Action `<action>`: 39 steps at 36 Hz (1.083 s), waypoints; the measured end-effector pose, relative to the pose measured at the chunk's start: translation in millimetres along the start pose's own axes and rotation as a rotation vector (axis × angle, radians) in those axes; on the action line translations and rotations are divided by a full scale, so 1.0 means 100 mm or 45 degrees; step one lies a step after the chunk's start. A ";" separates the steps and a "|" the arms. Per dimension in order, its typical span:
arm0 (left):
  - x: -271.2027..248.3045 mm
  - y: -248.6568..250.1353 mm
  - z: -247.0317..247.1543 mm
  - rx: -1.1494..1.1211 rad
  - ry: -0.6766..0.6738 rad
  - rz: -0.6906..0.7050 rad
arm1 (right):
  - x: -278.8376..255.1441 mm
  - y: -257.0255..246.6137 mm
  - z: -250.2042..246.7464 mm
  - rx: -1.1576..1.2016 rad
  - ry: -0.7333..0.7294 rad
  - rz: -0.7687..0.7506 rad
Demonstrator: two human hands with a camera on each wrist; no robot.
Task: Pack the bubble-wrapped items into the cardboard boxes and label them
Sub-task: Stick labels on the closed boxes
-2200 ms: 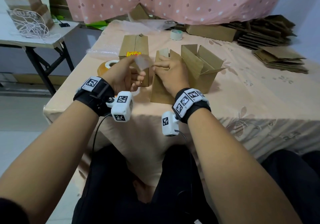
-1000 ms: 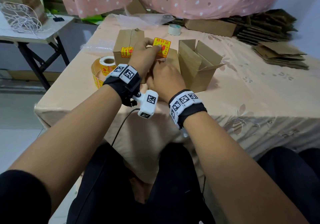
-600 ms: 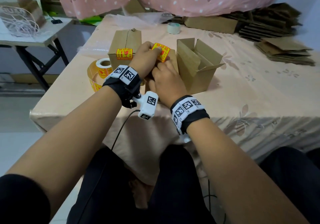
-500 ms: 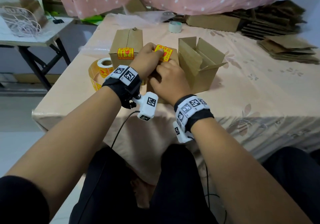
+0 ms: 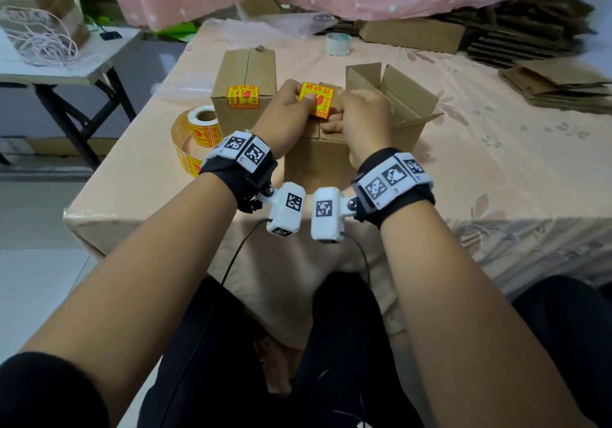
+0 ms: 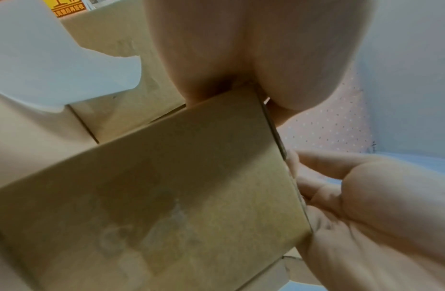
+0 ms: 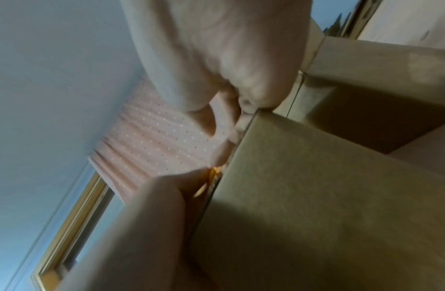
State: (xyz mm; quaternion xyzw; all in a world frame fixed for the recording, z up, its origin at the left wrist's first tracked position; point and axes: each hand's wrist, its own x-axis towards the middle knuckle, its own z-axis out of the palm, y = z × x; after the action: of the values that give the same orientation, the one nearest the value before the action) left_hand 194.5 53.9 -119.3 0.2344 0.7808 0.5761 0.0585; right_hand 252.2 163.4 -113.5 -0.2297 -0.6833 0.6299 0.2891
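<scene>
Worktop [image 5: 496,162], near edge: closed box [image 5: 314,162]; left hand [image 5: 281,113] and right hand [image 5: 364,116] pinch yellow label [image 5: 316,99] atop it; wrist views hide label face.

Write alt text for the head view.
Both hands, left hand and right hand, set a yellow label on a closed cardboard box at a table's near edge. A labelled box, label roll and open box stand around it.

3 small boxes [image 5: 316,159] on table, 2 yellow labels [image 5: 316,99] visible, 1 label roll [image 5: 198,133], 1 tape roll [image 5: 337,43], 2 hands [image 5: 362,113].
</scene>
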 end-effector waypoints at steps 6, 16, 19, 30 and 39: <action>-0.05 -0.02 -0.01 -0.008 -0.051 0.017 | 0.06 0.02 0.01 -0.067 -0.103 0.027; -0.08 0.04 -0.04 -0.338 -0.156 -0.111 | 0.08 0.01 -0.08 0.235 -0.092 0.158; -0.08 0.01 -0.07 -0.236 -0.168 -0.071 | 0.04 0.02 -0.13 0.291 -0.174 0.150; 0.06 0.05 -0.10 -0.384 -0.310 -0.162 | -0.03 0.16 -0.26 0.091 -0.531 -0.117; -0.04 -0.08 -0.18 -0.241 -0.508 0.090 | 0.00 0.22 -0.30 0.143 -0.591 -0.193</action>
State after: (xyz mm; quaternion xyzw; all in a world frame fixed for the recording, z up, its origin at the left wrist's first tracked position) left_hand 189.4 34.4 -121.4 0.3646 0.6874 0.5908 0.2134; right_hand 271.8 187.0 -133.8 -0.0104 -0.7106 0.6792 0.1833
